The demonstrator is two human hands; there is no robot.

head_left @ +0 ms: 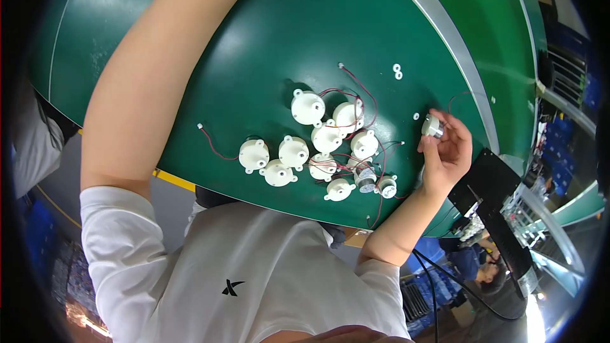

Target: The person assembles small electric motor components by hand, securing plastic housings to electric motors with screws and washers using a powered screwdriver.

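My right hand (450,146) pinches a small geared motor (433,127) with a white housing between thumb and fingers, and a thin red wire trails up beside it. A small white ring (416,116) lies on the green table just left of that hand. Farther up, two more white rings (398,72) touch each other. In the middle of the table sits a loose group of several round white gear motors (308,108) with mounting ears and red wires ending in small white plugs. My left forearm (149,82) reaches across to the top edge, where its hand passes out of view.
The green table (254,57) has a curved metal rail (445,25) on the right, with another green surface beyond it. A black flat stand (486,184) stands near my right forearm, with black cables below. Another person (473,263) is at lower right; grey clothing shows at far left.
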